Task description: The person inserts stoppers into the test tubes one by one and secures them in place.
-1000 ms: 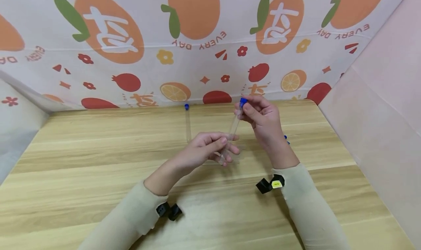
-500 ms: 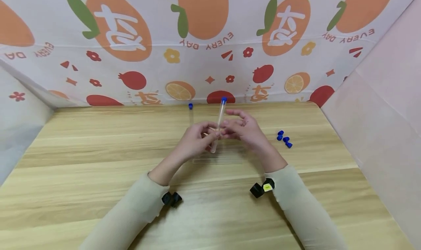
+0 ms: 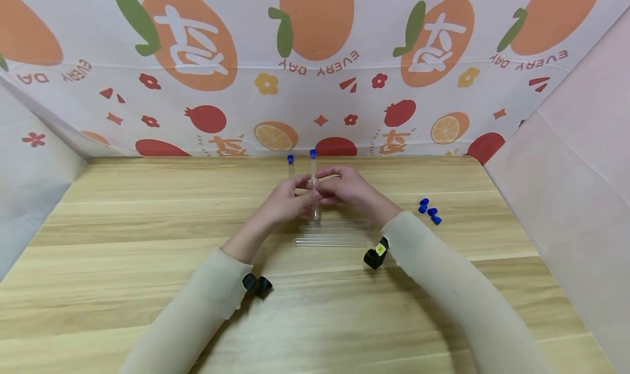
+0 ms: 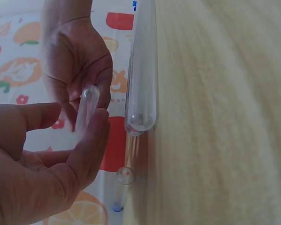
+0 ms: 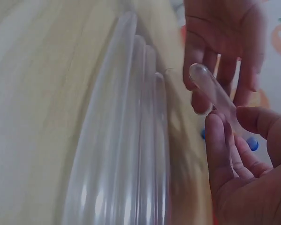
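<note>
A clear test tube (image 3: 313, 169) with a blue cap stands upright over the table. In the right wrist view, my right hand (image 3: 346, 188) pinches the tube (image 5: 210, 84) between thumb and fingers. Close by on the other side is my left hand (image 3: 290, 200); the left wrist view shows its thumb apart from the tube (image 4: 87, 108) and its fingers beside it, loosely bent. Whether those fingers touch the glass, I cannot tell. Another blue-capped tube (image 3: 291, 167) lies behind, partly hidden by the left hand.
Several uncapped clear tubes (image 3: 330, 242) lie side by side in front of the hands. Several loose blue caps (image 3: 428, 210) are on the right of the wooden table (image 3: 147, 243). A fruit-print cloth (image 3: 236, 51) hangs along the back edge.
The tube went from slanted to upright and shifted left. My right hand moved from the cap down to the tube's middle; my left hand's grip loosened. The lying tubes came into view.
</note>
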